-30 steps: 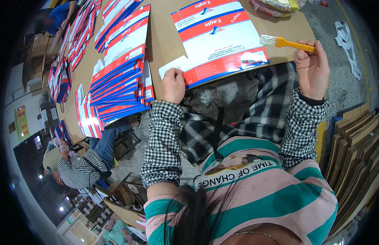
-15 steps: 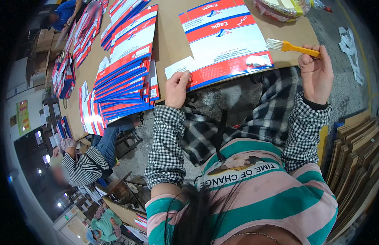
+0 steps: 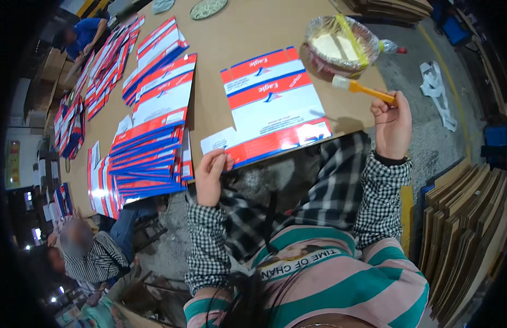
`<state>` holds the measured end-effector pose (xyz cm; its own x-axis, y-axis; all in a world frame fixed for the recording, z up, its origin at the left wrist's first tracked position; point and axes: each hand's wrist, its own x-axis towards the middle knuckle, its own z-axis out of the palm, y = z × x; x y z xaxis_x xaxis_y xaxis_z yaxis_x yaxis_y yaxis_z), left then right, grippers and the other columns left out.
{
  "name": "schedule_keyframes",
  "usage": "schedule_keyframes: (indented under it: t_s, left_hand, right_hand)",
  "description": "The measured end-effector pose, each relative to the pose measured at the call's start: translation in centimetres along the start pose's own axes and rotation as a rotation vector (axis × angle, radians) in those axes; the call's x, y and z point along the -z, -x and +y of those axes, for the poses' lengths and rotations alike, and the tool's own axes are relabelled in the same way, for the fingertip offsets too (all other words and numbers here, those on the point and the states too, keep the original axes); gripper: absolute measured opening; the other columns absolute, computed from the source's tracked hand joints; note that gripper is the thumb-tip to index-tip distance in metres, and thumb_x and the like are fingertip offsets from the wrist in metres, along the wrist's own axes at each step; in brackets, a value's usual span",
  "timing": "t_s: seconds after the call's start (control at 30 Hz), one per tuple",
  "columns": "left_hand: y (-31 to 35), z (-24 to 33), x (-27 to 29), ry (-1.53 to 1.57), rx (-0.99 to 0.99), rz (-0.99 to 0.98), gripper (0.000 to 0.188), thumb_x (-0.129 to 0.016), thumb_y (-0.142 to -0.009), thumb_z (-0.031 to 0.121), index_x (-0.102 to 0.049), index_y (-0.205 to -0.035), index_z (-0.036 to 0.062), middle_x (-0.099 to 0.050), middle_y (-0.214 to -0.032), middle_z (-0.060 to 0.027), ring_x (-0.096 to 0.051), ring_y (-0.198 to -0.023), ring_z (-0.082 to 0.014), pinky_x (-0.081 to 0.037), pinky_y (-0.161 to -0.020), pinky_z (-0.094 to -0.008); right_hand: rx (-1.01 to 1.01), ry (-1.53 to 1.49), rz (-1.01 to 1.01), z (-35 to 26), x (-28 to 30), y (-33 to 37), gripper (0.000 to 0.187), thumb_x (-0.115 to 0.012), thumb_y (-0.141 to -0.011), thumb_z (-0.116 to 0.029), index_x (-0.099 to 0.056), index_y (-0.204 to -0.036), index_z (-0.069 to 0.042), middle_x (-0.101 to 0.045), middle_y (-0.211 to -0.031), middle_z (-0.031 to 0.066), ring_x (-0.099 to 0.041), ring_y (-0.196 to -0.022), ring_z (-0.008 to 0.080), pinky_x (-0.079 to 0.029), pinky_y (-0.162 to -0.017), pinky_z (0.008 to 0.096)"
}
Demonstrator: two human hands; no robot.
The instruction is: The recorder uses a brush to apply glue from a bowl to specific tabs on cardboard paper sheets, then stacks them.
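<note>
A flat printed carton blank (image 3: pixel 278 117), white, red and blue, lies on the table near its front edge. My left hand (image 3: pixel 209 177) is at its near left corner, thumb and fingers closed on the edge there. In my right hand (image 3: pixel 394 128), a paintbrush (image 3: pixel 368 91) with an orange-yellow handle is held by the handle's end, above the table's right edge. Its pale bristles point left, between the carton and a bowl (image 3: pixel 314 60) wrapped in clear plastic and yellow tape. Whitish paste (image 3: pixel 335 48) fills the bowl; the brush touches neither it nor the carton.
A fanned stack of similar carton blanks (image 3: pixel 149 147) lies to the left, with more piles (image 3: pixel 108 76) beyond. An oval green dish (image 3: pixel 208 9) sits at the far side. Brown cardboard sheets (image 3: pixel 461 229) stand on the right. Co-workers (image 3: pixel 97 254) are at the left.
The view has shifted, bringing the whole bowl into sight. The brush has drawn slightly away from the carton's right edge, toward the bowl. My left hand stays at the carton's corner.
</note>
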<state>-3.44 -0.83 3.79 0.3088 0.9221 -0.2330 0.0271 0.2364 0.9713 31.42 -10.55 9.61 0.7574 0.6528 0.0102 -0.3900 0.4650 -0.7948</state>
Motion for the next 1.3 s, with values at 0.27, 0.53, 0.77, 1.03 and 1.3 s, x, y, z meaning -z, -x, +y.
schedule_keyframes:
  t_s: [0.27, 0.53, 0.77, 1.03, 1.3]
  left_hand:
    - [1.8, -2.3, 4.6, 0.019, -0.049, 0.253, 0.017, -0.05, -0.089, 0.012, -0.056, -0.093, -0.0033, -0.061, -0.079, -0.008, -0.057, -0.069, -0.0122, -0.046, -0.065, -0.023]
    - [4.1, -4.7, 6.2, 0.051, -0.063, 0.513, 0.015, -0.05, -0.088, 0.01, -0.056, -0.095, -0.0027, -0.061, -0.077, -0.0064, -0.057, -0.067, -0.0109, -0.046, -0.062, -0.0224]
    - [3.5, -5.4, 5.6, 0.0, -0.078, 0.477, 0.016, -0.051, -0.088, 0.011, -0.056, -0.094, -0.0026, -0.061, -0.077, -0.006, -0.057, -0.068, -0.0109, -0.047, -0.063, -0.0226]
    - [3.6, -6.1, 5.8, -0.051, -0.07, 0.498, 0.015, -0.052, -0.087, 0.011, -0.057, -0.094, -0.0022, -0.06, -0.077, -0.005, -0.057, -0.069, -0.0101, -0.047, -0.063, -0.0222]
    - [3.3, -6.7, 4.8, -0.132, -0.075, 0.47, 0.014, -0.052, -0.086, 0.009, -0.057, -0.092, -0.0019, -0.06, -0.076, -0.005, -0.057, -0.069, -0.0103, -0.047, -0.062, -0.0221]
  right_hand:
    - [0.235, 0.201, -0.035, -0.6, -2.0, -8.2, 0.023, -0.041, -0.087, -0.006, -0.04, -0.107, 0.005, -0.052, -0.105, 0.0192, -0.057, -0.091, 0.0292, -0.047, -0.082, 0.0354]
    - [0.1, 0.291, 0.026, 0.3, 3.6, -13.9, 0.033, -0.046, -0.087, -0.005, -0.032, -0.116, 0.003, -0.053, -0.106, 0.0219, -0.06, -0.085, 0.024, -0.051, -0.073, 0.0298]
    - [0.049, 0.352, 0.122, 2.8, 7.7, -17.1, 0.031, -0.047, -0.086, -0.003, -0.033, -0.113, 0.001, -0.054, -0.099, 0.0188, -0.06, -0.078, 0.0225, -0.052, -0.066, 0.0281]
    - [0.006, 0.257, 0.173, 3.5, 8.2, -17.1, 0.023, -0.049, -0.087, -0.008, -0.038, -0.105, 0.001, -0.054, -0.094, 0.0171, -0.06, -0.078, 0.0231, -0.052, -0.066, 0.0296]
    - [0.123, 0.131, 0.186, 2.3, 7.8, -15.8, 0.02, -0.048, -0.087, -0.005, -0.042, -0.104, 0.004, -0.055, -0.096, 0.0174, -0.06, -0.083, 0.0267, -0.052, -0.072, 0.0327]
